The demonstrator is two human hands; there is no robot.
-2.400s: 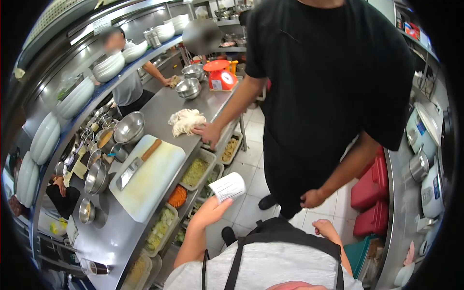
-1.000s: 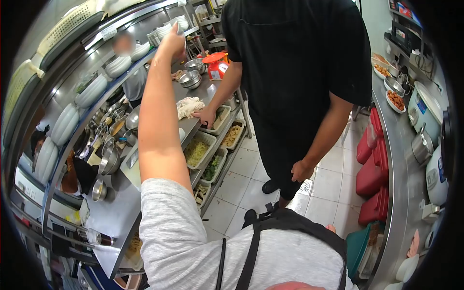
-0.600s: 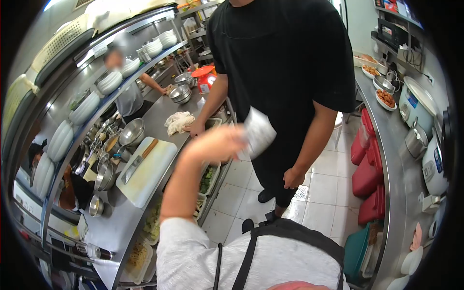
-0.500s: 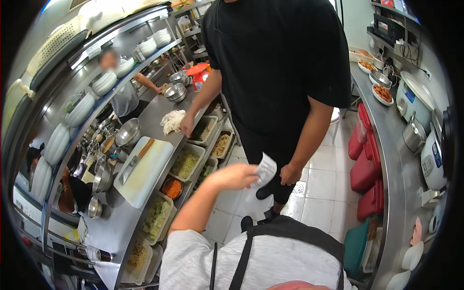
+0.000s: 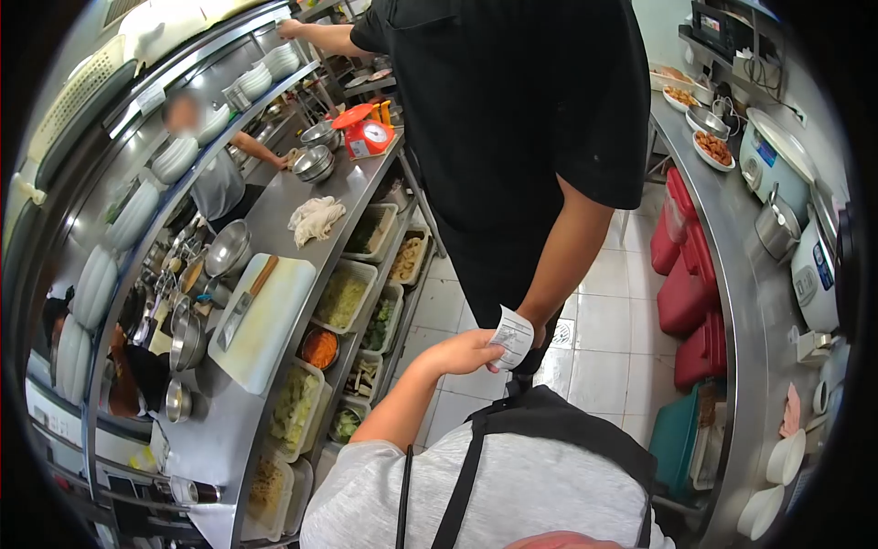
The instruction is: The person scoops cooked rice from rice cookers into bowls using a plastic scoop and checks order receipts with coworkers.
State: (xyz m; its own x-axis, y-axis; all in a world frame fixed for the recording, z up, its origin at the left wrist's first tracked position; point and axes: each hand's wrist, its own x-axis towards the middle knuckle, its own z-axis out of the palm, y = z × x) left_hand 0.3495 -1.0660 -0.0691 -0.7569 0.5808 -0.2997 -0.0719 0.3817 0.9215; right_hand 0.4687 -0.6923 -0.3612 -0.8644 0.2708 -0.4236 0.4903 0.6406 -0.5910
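My left hand (image 5: 468,351) is closed on a white printed paper slip (image 5: 513,338), pinching its lower left edge. The slip stands curled upright, with lines of print on it. Just behind it is the lowered hand (image 5: 538,320) of a person in black (image 5: 521,119); I cannot tell whether that hand touches the paper. The same person's other hand (image 5: 289,28) is raised to the rail above the plate shelf. My right hand is out of view.
On the left steel counter (image 5: 215,439) are a cutting board (image 5: 279,320) with a cleaver (image 5: 240,314), a cloth (image 5: 316,220) and a red scale (image 5: 368,137). Vegetable tubs (image 5: 343,295) sit below. Red bins (image 5: 688,279) stand under the right counter (image 5: 681,156). Another person (image 5: 218,192) works beyond the shelf.
My left hand has moved slightly right and down with the slip, closer to the other person's lowered hand. That person's other arm has risen from the counter to the rail.
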